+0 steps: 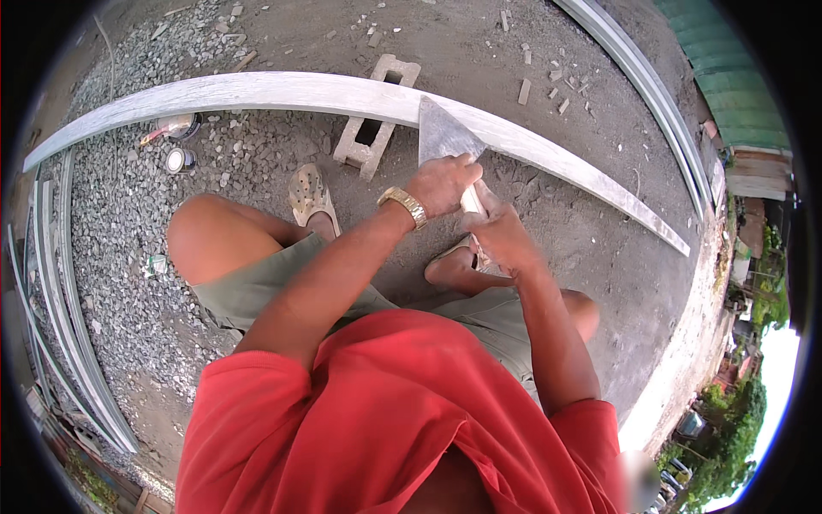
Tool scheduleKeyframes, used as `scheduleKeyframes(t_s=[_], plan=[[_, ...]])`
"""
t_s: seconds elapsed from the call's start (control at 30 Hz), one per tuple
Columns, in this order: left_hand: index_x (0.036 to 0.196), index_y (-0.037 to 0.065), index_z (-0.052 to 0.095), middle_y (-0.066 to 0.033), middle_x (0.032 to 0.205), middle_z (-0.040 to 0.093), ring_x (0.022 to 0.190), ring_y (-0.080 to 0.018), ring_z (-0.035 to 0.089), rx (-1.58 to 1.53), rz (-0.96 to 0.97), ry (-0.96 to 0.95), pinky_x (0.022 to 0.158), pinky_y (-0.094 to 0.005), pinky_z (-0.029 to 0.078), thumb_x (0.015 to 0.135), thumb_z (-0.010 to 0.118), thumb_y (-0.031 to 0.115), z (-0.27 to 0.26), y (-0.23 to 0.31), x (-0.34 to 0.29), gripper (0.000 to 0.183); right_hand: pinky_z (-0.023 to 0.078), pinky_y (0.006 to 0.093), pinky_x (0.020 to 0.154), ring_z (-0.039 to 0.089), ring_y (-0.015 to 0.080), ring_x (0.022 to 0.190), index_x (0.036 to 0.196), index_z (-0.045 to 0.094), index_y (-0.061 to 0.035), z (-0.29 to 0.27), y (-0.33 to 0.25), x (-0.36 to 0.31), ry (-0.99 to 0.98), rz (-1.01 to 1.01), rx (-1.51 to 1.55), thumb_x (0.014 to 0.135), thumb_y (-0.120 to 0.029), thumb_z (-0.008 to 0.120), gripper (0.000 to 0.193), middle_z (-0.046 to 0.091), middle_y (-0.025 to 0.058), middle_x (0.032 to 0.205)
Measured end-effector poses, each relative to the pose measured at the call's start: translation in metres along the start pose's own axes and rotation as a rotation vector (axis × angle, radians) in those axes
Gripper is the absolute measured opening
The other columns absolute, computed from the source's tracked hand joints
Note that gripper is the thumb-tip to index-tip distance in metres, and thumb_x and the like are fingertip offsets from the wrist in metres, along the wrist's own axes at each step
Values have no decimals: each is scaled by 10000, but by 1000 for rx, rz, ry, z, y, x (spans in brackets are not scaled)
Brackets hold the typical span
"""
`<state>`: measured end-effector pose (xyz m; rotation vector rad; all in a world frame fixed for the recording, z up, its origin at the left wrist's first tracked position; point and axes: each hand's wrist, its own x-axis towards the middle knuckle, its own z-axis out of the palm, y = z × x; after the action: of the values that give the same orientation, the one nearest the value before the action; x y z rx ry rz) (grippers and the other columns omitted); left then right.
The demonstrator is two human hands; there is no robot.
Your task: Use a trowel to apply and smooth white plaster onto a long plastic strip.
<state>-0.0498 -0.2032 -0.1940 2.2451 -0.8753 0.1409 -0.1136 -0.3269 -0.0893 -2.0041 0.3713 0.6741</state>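
Bladed tool (445, 133) is gripped by left hand (438, 186) and right hand (503, 240) at the plank (282, 91). Its face is unevenly whitened; work left cannot be judged.

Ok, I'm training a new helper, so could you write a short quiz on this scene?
1. Short answer: what object passes under the long, whitish board, lifting it off the ground?
2. True or false: only the right hand grips the tool with the triangular grey metal blade.
3. Choose: the gold-coloured metal watch is on which wrist? A) right; B) left.

Key: 1. A grey, hollow concrete block. 2. False; the left hand grips it too. 3. B.
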Motion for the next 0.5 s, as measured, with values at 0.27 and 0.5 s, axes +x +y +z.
scheduleKeyframes(t_s=[0.27,0.5], plan=[[1118,82,527,-172,1070,576,1025,-375,565,258,-236,139,827,-446,480,714,707,160,-82,-34,-41,450,407,271,398,519,101,541,1349,433,-39,52,-19,30,-342,-136,550,825,-142,611,563,568,34,805],[1389,20,322,-232,1292,484,1097,-342,563,-487,-1058,179,869,-451,482,776,728,270,-72,-42,-35,777,381,246,380,509,88,525,1207,491,-54,8,36,10,-313,106,833,869,-159,594,369,540,12,763]])
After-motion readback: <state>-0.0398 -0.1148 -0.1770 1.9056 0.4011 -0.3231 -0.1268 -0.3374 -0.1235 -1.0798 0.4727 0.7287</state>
